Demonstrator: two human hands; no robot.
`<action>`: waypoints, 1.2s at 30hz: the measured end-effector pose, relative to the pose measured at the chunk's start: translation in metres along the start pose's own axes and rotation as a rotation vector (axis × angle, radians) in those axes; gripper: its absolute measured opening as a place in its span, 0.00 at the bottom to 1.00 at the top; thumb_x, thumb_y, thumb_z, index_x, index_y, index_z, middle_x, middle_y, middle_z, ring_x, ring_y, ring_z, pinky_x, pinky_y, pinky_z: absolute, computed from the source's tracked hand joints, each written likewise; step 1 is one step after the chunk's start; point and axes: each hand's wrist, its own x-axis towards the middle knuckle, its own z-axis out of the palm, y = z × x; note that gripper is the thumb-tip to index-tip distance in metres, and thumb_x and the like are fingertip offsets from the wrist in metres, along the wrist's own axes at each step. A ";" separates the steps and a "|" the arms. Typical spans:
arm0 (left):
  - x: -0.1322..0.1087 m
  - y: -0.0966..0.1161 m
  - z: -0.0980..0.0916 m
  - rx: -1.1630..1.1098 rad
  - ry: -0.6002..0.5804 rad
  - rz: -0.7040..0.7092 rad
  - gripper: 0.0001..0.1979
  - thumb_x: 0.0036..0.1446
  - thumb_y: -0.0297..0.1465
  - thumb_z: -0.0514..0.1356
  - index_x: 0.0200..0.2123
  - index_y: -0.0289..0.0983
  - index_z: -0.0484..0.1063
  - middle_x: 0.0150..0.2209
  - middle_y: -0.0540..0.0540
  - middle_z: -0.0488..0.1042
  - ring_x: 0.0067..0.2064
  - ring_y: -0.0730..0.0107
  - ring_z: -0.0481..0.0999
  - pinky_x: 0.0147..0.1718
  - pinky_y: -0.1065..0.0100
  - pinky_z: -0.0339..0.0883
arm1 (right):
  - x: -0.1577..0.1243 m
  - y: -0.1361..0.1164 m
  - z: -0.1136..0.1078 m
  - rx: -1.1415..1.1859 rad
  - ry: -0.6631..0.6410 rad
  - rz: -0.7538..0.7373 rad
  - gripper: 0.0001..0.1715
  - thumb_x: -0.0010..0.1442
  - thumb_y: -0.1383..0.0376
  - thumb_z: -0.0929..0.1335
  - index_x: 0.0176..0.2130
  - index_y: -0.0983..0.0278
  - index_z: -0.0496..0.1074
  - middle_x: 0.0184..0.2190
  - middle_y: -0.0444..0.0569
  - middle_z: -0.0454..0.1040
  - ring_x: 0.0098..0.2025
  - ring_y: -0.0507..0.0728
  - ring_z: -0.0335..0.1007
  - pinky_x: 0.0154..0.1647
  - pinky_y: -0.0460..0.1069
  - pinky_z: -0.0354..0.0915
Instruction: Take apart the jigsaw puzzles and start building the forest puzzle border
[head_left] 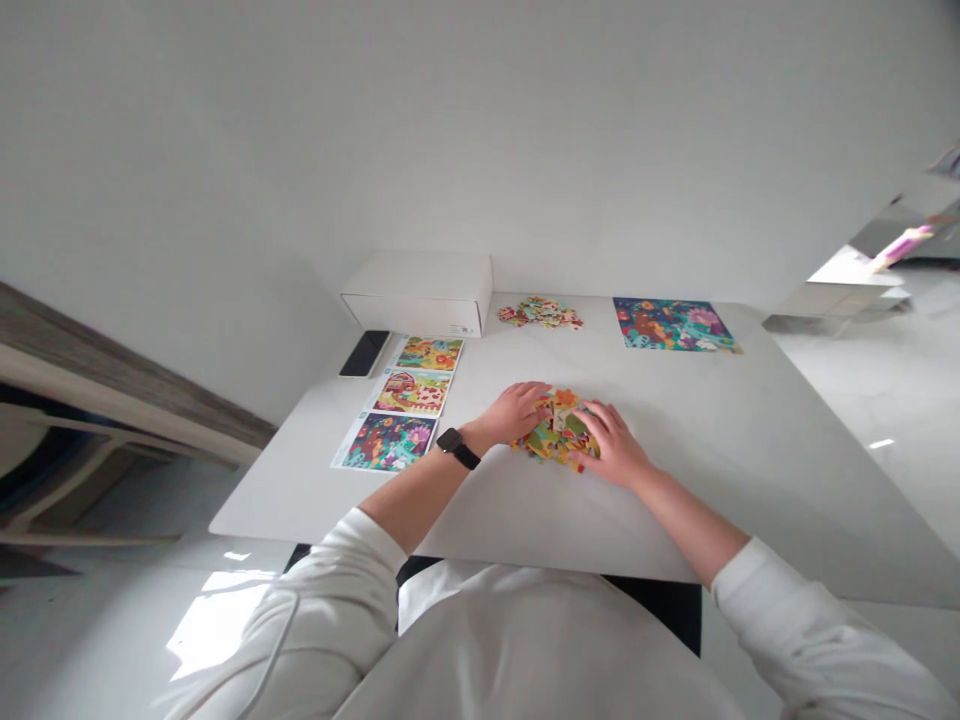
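A heap of jigsaw puzzle pieces, mostly yellow, green and orange, lies on the white table in front of me. At its left side rests my left hand, fingers stretched over the edge of the heap, a black watch on the wrist. My right hand touches the heap from the right, its fingers spread and slightly curved. Neither hand visibly grips a piece, though the spots under the fingertips are hidden.
Behind the heap lies a second pile of red and cream puzzle pieces. A dark, colourful assembled-looking picture lies at the back right. To the left are a sheet with three printed pictures, a phone and a white box against the wall.
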 end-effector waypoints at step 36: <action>0.030 -0.152 -0.047 0.154 -0.036 -0.020 0.45 0.64 0.47 0.66 0.78 0.39 0.56 0.75 0.31 0.60 0.75 0.45 0.61 0.74 0.45 0.56 | 0.222 0.084 0.068 0.069 -0.144 -0.304 0.53 0.62 0.39 0.74 0.74 0.61 0.63 0.69 0.67 0.65 0.72 0.76 0.60 0.74 0.74 0.58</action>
